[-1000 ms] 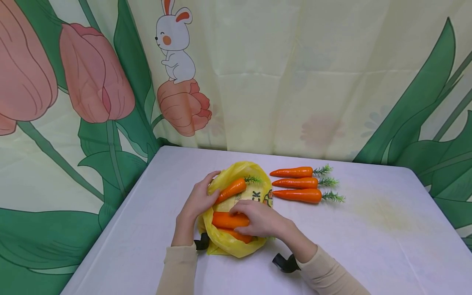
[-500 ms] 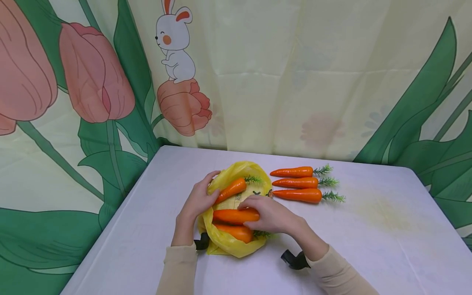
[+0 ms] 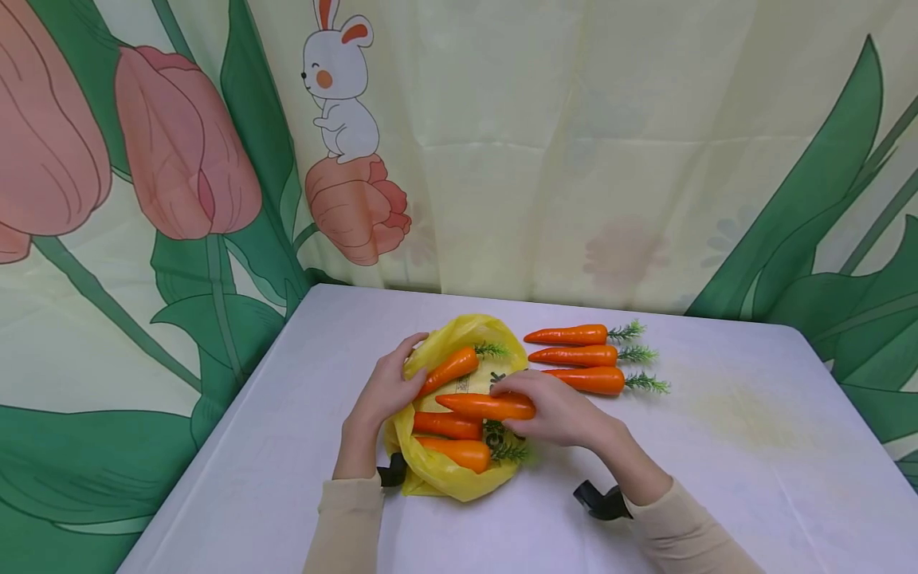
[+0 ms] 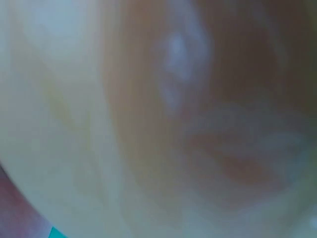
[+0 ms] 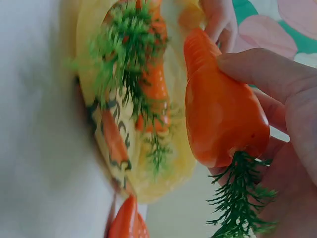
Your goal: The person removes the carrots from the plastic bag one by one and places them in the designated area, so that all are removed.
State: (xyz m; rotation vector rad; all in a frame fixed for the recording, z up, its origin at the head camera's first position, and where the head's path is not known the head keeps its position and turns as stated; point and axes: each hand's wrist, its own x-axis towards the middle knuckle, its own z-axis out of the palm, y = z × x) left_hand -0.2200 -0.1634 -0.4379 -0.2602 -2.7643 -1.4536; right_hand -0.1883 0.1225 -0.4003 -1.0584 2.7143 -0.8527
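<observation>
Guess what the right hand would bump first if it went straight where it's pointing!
Led by the held carrot, the right hand would probably meet the back carrot in the bag, beside the left hand; it might pass above, as depth is unclear.

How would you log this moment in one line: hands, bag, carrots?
left hand holds yellow bag | right hand grips one carrot at bag opening | three bagged carrots | three loose carrots on table
</observation>
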